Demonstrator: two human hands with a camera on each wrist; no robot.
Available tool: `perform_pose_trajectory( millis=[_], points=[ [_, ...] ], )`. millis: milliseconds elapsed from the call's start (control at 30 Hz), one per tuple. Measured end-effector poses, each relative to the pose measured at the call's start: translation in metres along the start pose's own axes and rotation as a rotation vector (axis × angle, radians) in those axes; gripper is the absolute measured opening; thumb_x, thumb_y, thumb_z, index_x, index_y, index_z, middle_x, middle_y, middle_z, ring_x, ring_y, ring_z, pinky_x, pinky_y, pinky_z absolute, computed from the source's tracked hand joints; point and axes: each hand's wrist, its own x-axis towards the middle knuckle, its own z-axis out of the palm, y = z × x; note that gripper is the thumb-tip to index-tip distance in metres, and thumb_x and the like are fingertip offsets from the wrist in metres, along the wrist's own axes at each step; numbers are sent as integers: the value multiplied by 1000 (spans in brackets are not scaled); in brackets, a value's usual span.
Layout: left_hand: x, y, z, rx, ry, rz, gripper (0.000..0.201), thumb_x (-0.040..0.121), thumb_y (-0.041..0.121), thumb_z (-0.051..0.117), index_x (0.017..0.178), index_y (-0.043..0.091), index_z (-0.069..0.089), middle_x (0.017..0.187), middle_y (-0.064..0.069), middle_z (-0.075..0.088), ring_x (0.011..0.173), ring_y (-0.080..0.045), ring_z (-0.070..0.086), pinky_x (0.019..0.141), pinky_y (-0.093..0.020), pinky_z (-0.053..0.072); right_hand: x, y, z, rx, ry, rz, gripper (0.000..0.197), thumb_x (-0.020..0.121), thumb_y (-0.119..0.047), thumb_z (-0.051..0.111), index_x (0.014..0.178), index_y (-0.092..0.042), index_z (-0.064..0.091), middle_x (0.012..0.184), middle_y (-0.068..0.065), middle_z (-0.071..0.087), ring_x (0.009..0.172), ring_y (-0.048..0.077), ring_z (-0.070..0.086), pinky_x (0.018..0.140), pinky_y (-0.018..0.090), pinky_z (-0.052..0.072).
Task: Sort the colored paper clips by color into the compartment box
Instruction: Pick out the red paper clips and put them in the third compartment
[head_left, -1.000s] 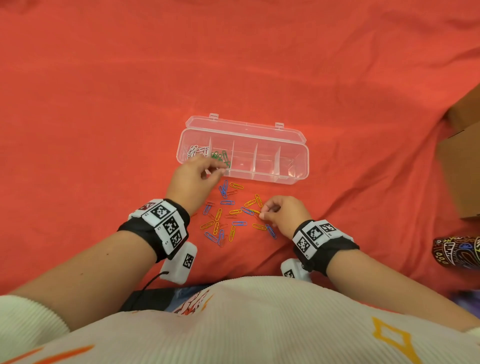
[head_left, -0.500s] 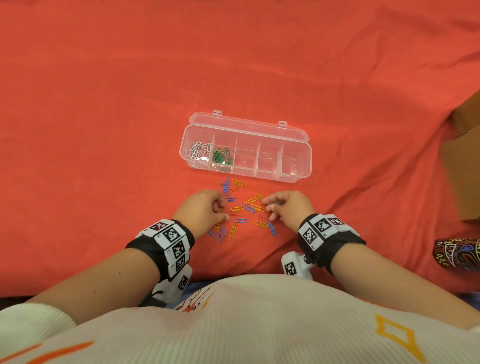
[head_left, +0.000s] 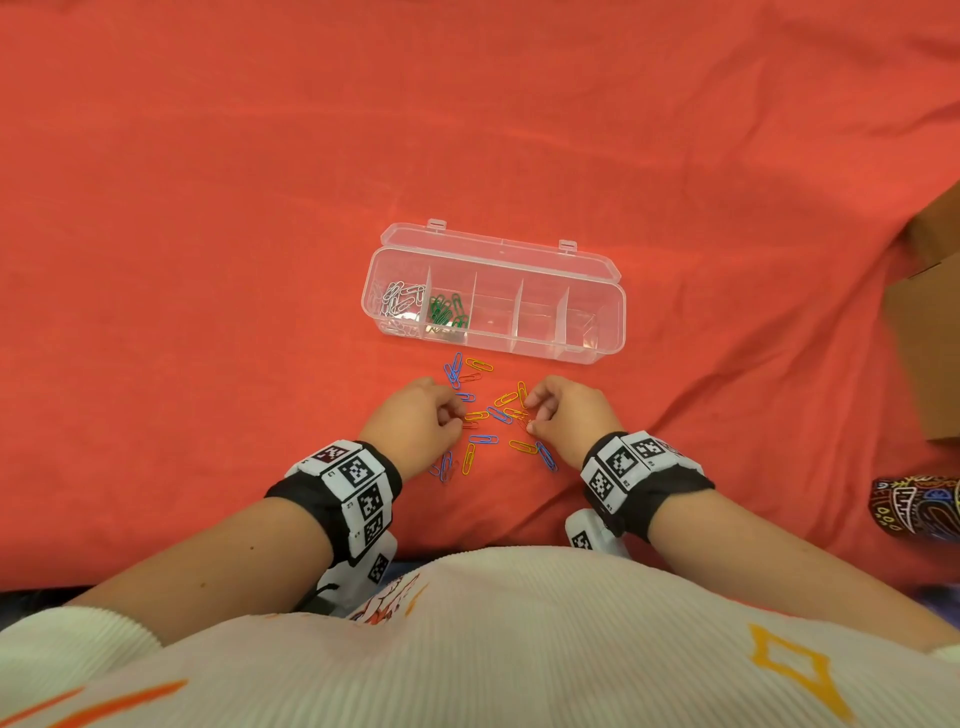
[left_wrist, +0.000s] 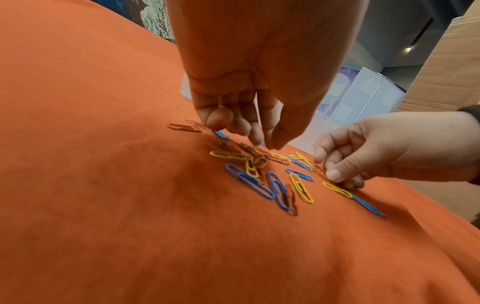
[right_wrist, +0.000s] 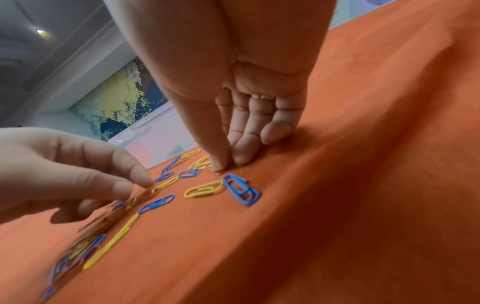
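A clear compartment box (head_left: 613, 332) lies open on the red cloth, with white clips (head_left: 397, 301) in its leftmost cell and green clips (head_left: 447, 312) in the one beside it. Its other cells look empty. Several loose blue, yellow and red clips (head_left: 485, 439) are scattered in front of it. My left hand (head_left: 460, 422) hovers at the pile's left side, thumb and forefinger tips close together over red clips (left_wrist: 249, 149); whether they hold one is unclear. My right hand (head_left: 529, 418) pinches a red clip (left_wrist: 320, 170) against the cloth.
A cardboard box (head_left: 930, 332) stands at the right edge, with a dark patterned object (head_left: 914, 504) below it. The red cloth (head_left: 260, 208) is wrinkled and spreads wide on all sides of the box.
My left hand has come back from the box's green cell to the loose pile. The right hand has stayed at the pile's right side, shifting only slightly.
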Motion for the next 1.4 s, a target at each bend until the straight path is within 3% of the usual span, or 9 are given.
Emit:
perform_pose_trajectory(
  millis=[167,267,467,767,900,1000,1167,1267,1400],
  points=[
    [6,4,4,65,-8,7,13,76,19,69,88,16,65,87,3,47,80,-15,50,80,-33,46,-5,0,1,20,28,-16,30,73,3,60,96,-16,57,69,-3,60,56,6,50,56,18,37],
    [7,7,4,102,-41,-16,6,78,18,66,82,16,63,87,2,48,84,-18,51,81,-35,47,-6,0,1,24,47,-17,32,72,4,56,97,-17,54,70,-1,61,61,15,53,64,22,40],
    [7,14,-2,139,-108,-18,16,74,15,62,65,24,53,83,2,54,84,-22,57,78,-38,50,-10,-1,5,15,39,-35,36,72,-6,67,101,-18,50,70,-3,58,66,16,53,66,24,39],
    [12,32,-21,-3,-23,67,9,73,11,64,79,18,63,76,0,65,70,-14,58,66,-25,45,-12,-12,7,-126,-21,-63,44,71,-3,63,108,-17,46,80,4,58,85,29,59,79,38,49],
    [20,43,-34,-80,92,127,17,78,14,64,93,20,63,72,7,61,59,-2,50,55,-6,34,-15,-18,0,-94,-4,-86,42,69,-2,62,106,-16,49,72,1,58,84,28,61,79,37,50],
    [30,48,-45,-100,204,128,13,80,18,64,92,22,66,71,9,61,58,3,47,52,-3,31,-11,-30,-11,-74,16,-142,32,70,-2,60,99,-16,63,68,-4,56,74,20,57,75,29,47],
    [44,55,-55,-139,283,72,9,80,20,64,88,22,69,74,5,64,69,-11,57,65,-23,43,9,-51,-35,23,93,-150,23,76,-5,56,88,-16,72,63,-6,58,54,11,49,52,18,40],
    [49,56,-53,-138,288,48,9,81,21,64,87,20,70,80,-1,69,76,-17,62,71,-29,49,24,-61,-47,200,169,-97,14,78,-6,63,74,-19,68,57,-11,55,50,3,46,48,10,39],
    [54,57,-52,-121,271,22,17,84,24,60,97,19,70,89,-4,71,81,-18,62,72,-28,49,42,-69,-46,255,235,-19,25,77,-16,70,58,-27,59,56,-8,57,52,13,54,59,28,48]
  ],
)
